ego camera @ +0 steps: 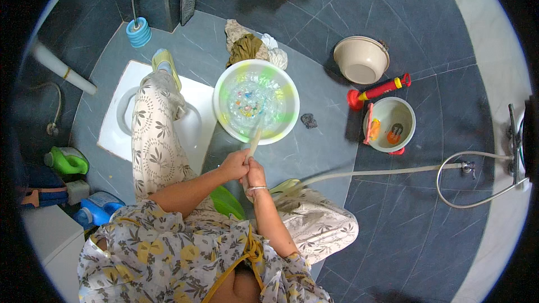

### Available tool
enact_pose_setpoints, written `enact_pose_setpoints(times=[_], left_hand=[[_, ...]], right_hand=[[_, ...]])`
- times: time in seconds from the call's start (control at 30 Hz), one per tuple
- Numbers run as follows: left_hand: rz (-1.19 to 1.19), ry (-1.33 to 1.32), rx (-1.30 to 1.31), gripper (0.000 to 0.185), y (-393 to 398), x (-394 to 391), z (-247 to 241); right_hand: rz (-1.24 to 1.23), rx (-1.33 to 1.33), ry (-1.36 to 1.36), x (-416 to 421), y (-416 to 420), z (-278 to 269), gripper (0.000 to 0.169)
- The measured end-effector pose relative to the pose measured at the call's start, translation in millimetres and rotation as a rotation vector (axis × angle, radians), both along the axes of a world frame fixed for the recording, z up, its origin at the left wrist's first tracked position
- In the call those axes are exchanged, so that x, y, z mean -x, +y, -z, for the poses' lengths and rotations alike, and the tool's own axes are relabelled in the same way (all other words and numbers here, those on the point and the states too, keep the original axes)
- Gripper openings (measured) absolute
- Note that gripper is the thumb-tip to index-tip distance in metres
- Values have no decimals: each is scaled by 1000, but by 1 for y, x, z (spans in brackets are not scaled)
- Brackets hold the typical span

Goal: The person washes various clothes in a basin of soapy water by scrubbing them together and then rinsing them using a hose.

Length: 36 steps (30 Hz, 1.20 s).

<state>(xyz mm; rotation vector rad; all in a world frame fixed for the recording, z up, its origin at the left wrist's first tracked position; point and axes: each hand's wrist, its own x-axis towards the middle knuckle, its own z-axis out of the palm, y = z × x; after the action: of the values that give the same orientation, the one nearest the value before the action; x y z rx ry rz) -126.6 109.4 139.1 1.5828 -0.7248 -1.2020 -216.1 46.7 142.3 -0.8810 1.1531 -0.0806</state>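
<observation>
A pale flexible hose (254, 141) is gripped by my left hand (235, 164) and my right hand (255, 174), which has a bangle at the wrist. The two hands touch, one beside the other. Past my fingers, the hose end points over the near rim of a white plastic basin (291, 105) with green and yellow patches. Rippled, bubbly water (264, 92) fills the lower part of the basin, and a coloured print shows through it. Behind the basin lies a heap of crumpled cloths, olive (244, 48), patterned beige and white (278, 57).
The hose runs right to a wall tap (468, 167). A squat toilet (193, 134) lies under my left leg. A dark scouring pad (309, 120), a beige tub (361, 61), a red plunger-like pump (381, 90) and a grey bucket (410, 120) are on the right; detergent bottles (69, 160) at left.
</observation>
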Motion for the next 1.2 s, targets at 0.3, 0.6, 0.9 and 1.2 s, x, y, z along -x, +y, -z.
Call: enact_pose_setpoints(times=[0.3,0.6,0.9,1.2], left_hand=[[-100,-201,87,25,1,4,16],[-69,-255,-22,38,-1,4,27],[-47,-168,-49,40,3,2,15],[-29,-181,-52,43,5,2,24]], right_hand=[[-35,3,1,-3,1,2,33],[14,-43,-70,0,0,16,33],[2,-29,-74,4,-1,32,34],[-61,15,-33,3,-2,28,33]])
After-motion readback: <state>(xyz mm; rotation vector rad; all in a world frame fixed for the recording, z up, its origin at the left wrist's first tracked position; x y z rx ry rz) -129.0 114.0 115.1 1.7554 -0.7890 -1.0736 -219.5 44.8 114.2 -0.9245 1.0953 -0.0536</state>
